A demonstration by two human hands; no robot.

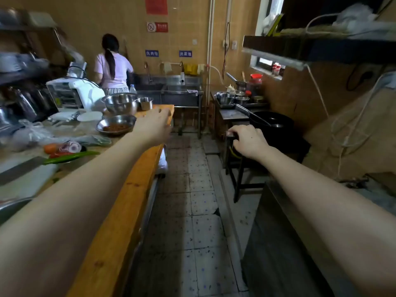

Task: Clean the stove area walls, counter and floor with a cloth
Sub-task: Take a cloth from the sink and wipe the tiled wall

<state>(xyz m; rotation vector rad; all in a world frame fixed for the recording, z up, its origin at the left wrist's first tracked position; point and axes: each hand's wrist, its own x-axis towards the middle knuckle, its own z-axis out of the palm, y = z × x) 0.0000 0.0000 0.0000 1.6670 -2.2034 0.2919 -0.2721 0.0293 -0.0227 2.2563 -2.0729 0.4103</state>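
Steel bowls point(120, 106), green pepper point(70, 157), a person point(113, 67) at the sink point(182, 100).

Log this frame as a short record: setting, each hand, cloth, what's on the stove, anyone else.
setting: narrow kitchen aisle, tiled floor
left hand: reaches along the wooden counter edge; grip unclear
right hand: curls over the stove stand corner
cloth: none seen in either hand
stove: black wok with ladle
others: a person at the far sink
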